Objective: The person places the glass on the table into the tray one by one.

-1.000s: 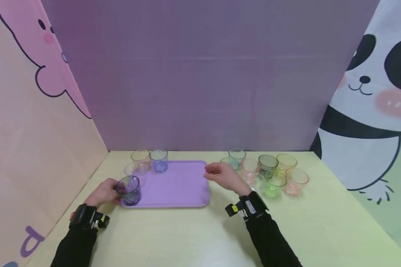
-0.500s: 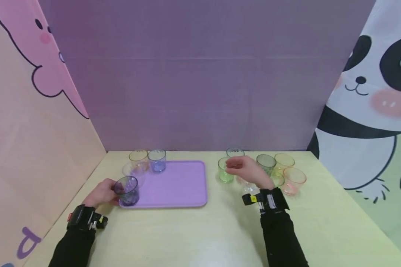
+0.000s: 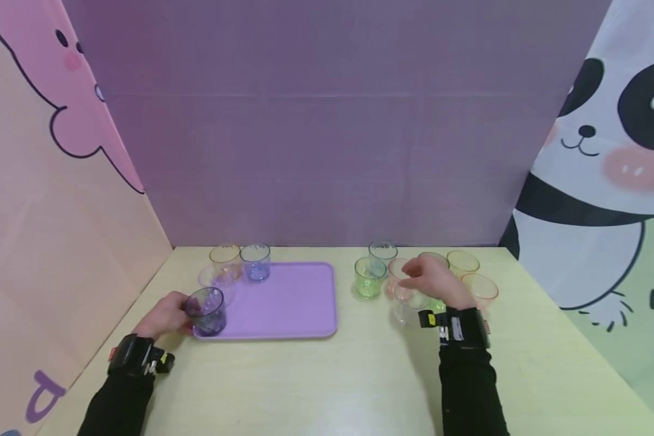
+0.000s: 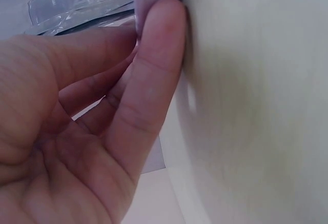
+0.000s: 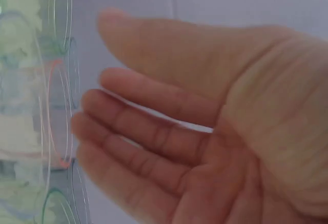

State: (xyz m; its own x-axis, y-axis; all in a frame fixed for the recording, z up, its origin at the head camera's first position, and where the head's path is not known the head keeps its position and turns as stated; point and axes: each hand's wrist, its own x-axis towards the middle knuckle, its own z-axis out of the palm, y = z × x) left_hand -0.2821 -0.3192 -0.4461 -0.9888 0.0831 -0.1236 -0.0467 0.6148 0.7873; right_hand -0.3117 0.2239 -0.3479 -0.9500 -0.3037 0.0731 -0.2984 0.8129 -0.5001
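Your left hand [image 3: 165, 313] grips the left rim of the purple tray [image 3: 291, 306], fingers bent against its edge. Your right hand [image 3: 436, 280] holds nothing, fingers extended, above the crowded glasses at right; contact with a rim: cannot tell. Dark glass [image 3: 206, 310] stands upright at the tray's near left corner, just beside your left fingers. Blue glass [image 3: 257, 267] and amber glass [image 3: 225, 260] stand toward its far left.

Step in hand, judged: steadying the tray while reaching for a glass. Next move calls for one clean grasp. Clear glass [image 3: 406, 307] and pink glass [image 3: 394, 278] sit close by your right fingertips, tightly packed, so lift straight up.

Green glass [image 3: 369, 281] bounds the cluster's tray side. Room to move: the tray's right half and the near tabletop [image 3: 283, 387]. Far limit: purple backdrop [image 3: 327, 151] behind the glasses.
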